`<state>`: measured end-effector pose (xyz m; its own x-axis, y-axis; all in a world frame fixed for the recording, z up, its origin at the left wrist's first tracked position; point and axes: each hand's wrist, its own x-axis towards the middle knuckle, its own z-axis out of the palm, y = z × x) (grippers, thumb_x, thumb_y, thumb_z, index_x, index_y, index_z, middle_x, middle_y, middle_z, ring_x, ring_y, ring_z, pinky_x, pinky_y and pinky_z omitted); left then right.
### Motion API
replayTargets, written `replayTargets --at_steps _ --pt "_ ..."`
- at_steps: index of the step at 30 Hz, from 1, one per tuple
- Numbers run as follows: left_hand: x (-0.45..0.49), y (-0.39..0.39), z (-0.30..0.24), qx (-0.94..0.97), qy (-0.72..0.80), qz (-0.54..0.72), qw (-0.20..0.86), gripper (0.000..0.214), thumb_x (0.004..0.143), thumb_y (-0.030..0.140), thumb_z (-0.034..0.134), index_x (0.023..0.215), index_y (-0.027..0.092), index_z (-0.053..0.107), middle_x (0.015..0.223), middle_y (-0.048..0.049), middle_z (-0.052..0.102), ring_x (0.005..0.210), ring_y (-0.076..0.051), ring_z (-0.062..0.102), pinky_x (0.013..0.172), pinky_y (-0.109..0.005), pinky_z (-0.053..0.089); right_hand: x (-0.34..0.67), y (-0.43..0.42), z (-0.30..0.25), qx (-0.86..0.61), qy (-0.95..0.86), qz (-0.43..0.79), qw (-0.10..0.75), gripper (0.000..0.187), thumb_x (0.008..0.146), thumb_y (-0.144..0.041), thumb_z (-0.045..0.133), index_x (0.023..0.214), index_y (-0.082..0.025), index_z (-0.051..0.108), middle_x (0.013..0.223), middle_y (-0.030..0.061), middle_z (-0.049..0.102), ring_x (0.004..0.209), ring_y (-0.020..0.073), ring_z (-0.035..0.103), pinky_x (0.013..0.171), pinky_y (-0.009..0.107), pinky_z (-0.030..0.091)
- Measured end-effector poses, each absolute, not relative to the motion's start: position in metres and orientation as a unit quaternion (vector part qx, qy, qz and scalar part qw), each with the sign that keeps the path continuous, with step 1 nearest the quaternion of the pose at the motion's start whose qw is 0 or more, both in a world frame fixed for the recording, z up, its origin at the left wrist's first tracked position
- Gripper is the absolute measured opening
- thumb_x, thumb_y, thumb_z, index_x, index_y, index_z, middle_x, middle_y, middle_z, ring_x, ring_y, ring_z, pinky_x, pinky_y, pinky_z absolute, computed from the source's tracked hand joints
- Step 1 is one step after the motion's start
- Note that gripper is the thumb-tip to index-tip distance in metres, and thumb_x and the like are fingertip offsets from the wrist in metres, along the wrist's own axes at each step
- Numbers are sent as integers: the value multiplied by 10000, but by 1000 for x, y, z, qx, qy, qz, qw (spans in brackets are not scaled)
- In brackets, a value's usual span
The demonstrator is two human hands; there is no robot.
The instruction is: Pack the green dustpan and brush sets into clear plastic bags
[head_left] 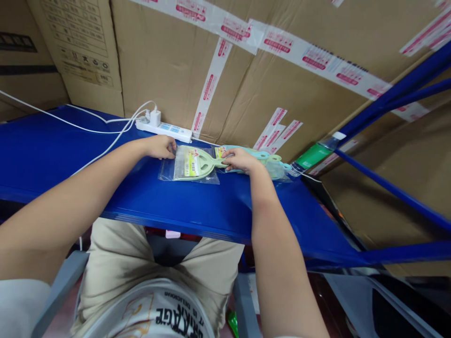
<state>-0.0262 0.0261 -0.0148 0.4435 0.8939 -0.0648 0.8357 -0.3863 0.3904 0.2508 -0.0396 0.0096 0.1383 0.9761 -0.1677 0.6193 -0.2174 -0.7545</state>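
A light green hand brush and dustpan set (207,164) lies on the blue shelf in a clear plastic bag with a yellow label. Its pale bristles point left and the handle points right. My left hand (162,146) has its fingers curled closed at the bag's upper left edge, seemingly pinching the plastic. Closed around the end of the green handle is my right hand (241,160). Partly under and behind that hand, several more bagged sets (276,168) in light blue and green lie overlapped, their handles toward the right.
A white power strip (169,130) with plugs and white cables runs along the back of the blue shelf (176,206). Taped cardboard boxes (158,61) rise behind it. A green-labelled bottle (315,155) leans at the right near a blue metal frame (394,190).
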Motion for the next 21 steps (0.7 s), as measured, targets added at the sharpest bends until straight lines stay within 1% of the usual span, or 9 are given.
replayTargets --at_steps 4,7,11,15,19,21 --pt "-26 29 -16 835 532 82 119 464 747 368 653 1187 222 682 886 -19 778 858 -219 732 809 -292 525 249 -37 8 -721 -547 302 298 222 758 71 666 787 -148 648 548 -52 592 438 83 599 485 160 493" --pt "-27 28 -16 829 543 95 97 437 764 353 636 1180 229 687 889 -19 781 894 -227 730 833 -292 517 251 -33 5 -738 -538 259 314 217 737 64 681 775 -150 676 561 -41 618 443 97 619 504 171 503" --pt "-26 23 -11 811 562 140 87 409 773 344 613 1151 213 693 941 -42 782 897 -235 728 836 -301 519 258 -28 2 -770 -533 178 303 213 740 24 671 830 -156 741 573 -5 667 532 151 693 586 205 536" --pt "-22 19 -9 806 561 152 111 377 772 349 602 1107 207 701 937 -44 779 861 -228 727 815 -302 525 266 -25 3 -799 -508 115 300 304 747 30 614 933 -148 776 554 0 670 615 171 732 684 221 559" --pt "-20 21 -13 813 553 139 119 369 765 353 607 1090 205 701 905 -41 776 856 -228 728 817 -304 528 274 -22 4 -810 -481 66 329 331 709 44 603 910 -152 778 601 15 699 690 176 748 793 235 574" --pt "-20 23 -16 816 548 143 120 366 763 359 610 1089 220 702 891 -29 776 862 -223 728 810 -296 529 278 -19 3 -814 -469 38 341 342 688 48 608 915 -145 776 678 46 738 794 195 764 855 246 570"
